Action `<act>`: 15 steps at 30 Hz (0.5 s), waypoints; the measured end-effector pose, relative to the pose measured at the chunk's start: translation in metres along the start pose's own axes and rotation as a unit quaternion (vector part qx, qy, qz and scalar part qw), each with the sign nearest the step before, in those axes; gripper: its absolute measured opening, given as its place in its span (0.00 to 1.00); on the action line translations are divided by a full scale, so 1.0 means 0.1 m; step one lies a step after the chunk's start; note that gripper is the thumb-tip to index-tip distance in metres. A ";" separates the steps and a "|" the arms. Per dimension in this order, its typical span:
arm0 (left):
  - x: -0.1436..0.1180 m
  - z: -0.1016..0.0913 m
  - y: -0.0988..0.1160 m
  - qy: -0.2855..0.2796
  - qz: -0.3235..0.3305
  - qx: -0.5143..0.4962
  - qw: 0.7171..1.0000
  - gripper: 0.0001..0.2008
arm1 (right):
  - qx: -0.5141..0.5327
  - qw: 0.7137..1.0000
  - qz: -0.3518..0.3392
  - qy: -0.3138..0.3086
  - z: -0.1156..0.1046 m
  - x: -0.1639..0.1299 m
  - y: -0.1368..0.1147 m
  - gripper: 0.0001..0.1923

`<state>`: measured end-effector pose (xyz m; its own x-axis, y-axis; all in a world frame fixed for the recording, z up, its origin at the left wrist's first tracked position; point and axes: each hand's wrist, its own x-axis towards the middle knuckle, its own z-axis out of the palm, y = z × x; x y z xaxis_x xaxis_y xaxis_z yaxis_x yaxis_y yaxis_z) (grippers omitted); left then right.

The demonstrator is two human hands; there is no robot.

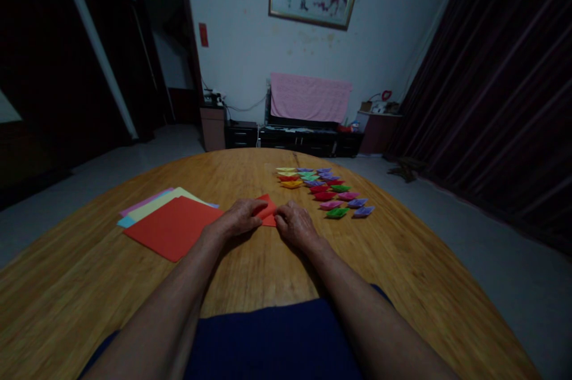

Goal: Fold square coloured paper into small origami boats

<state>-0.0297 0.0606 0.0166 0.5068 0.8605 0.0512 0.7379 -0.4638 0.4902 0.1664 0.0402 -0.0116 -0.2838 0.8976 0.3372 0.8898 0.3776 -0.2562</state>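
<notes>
Pinching a half-folded red paper [269, 211] between them, the left hand [240, 217] and right hand [295, 223] work; many finished folds [325, 191] lie far right, unused sheets [172, 219] left.

Open wood on the table [250, 285] near edge, between and beside both forearms: free passage. Left side blocked by stack of paper sheets [172, 222], red on top, lying flat just beside left hand [239, 218]. Narrow bare strip between stack and that hand. Right hand [295, 225] touching small red folded paper [268, 211], left hand on it too; no gap between the hands there. Ahead and to the right: cluster of small folded coloured pieces [328, 190] in rows, near right hand but apart. Bare wood far left, far right past the cluster, and straight ahead beyond the red paper.
</notes>
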 end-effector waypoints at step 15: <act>-0.01 0.01 0.03 0.005 -0.008 -0.019 1.000 0.25 | -0.002 0.999 0.036 -0.013 -0.08 -0.05 -0.15 0.11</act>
<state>-0.0278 0.0580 0.0170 0.4899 0.8703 0.0515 0.7290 -0.4413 0.5232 0.1575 0.0285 -0.0024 -0.2289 0.9277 0.2948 0.9097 0.3117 -0.2744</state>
